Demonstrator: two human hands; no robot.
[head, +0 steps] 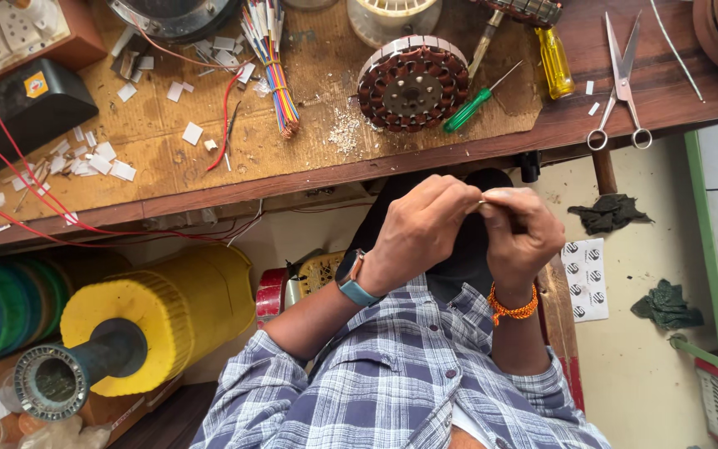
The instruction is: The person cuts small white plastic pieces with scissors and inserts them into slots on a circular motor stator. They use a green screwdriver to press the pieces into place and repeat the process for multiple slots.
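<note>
while both hands meet below the tabletop point(542, 125), left hand point(417, 229) and right hand point(521, 233) pinch a thin wire point(482, 201). fingers closed on it. a wound stator point(413, 85) lies above.

two hands up front, the left hand point(419, 229) and the right hand point(518, 233). on the bench, one wound stator point(413, 86), two screwdrivers, a green-handled one point(469, 109) and a yellow-handled one point(555, 61), and one pair of scissors point(622, 75). down on the floor, two dark rags point(610, 213) point(667, 304).
</note>
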